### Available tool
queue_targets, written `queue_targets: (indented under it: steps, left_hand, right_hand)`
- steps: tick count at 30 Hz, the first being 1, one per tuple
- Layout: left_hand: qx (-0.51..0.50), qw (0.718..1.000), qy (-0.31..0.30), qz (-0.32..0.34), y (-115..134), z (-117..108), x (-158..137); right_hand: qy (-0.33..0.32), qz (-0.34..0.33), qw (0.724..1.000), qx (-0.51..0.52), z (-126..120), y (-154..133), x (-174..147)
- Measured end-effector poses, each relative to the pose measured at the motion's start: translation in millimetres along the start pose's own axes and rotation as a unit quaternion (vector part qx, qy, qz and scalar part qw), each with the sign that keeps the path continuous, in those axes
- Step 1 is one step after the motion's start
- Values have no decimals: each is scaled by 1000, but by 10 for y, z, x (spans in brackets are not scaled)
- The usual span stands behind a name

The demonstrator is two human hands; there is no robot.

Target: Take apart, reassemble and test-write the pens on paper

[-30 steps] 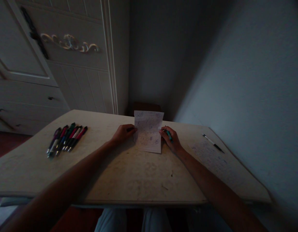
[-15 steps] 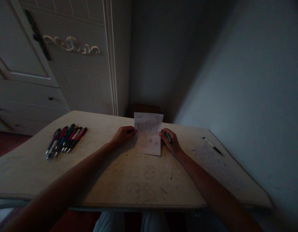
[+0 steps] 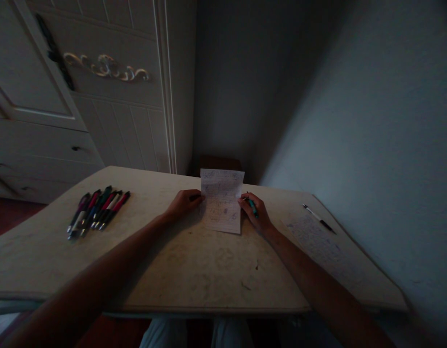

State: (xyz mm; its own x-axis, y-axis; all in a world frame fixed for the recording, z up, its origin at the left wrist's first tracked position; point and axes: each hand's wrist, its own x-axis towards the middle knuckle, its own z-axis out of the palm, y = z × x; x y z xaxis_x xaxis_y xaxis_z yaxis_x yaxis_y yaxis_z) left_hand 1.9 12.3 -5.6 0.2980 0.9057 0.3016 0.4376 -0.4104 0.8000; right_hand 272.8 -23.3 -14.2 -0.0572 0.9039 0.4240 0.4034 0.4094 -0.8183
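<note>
A sheet of paper [image 3: 222, 205] covered in handwriting and doodles is held up at the middle of the table, its upper part raised towards the far edge. My left hand [image 3: 184, 202] pinches its left edge between thumb and fingers. At the right edge, my right hand [image 3: 255, 211] grips the paper with its fingertips. A green pen [image 3: 252, 208] is tucked in that same hand, lying across the fingers. The paper's back is hidden from me.
Several pens [image 3: 98, 210] lie bunched on the left of the pale table [image 3: 209, 270]. On the right, a white and black pen [image 3: 320, 220] rests beside scribbled ink marks [image 3: 318, 241]. A white cabinet [image 3: 125, 125] stands behind at left; a wall [image 3: 372, 130] borders the right.
Hardly anything differs. Both hands keep hold of the paper in nearly the same place, and the pens lie as before.
</note>
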Motion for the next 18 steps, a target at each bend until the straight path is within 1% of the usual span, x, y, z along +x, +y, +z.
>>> queue_targets:
  steps: [4,11,18]
  left_hand:
    - [4,1000,-3,-9,-2,4,-1]
    - [19,1000,-1,-1,0,-2,-6]
    - [8,1000,2,-3,17,-1,-22]
  right_hand:
    - [5,-9,1000,-2,-1,4,4]
    - [1,0,1000,13,2,-22,-7]
    - [5,-2,1000,2,4,-15,-1]
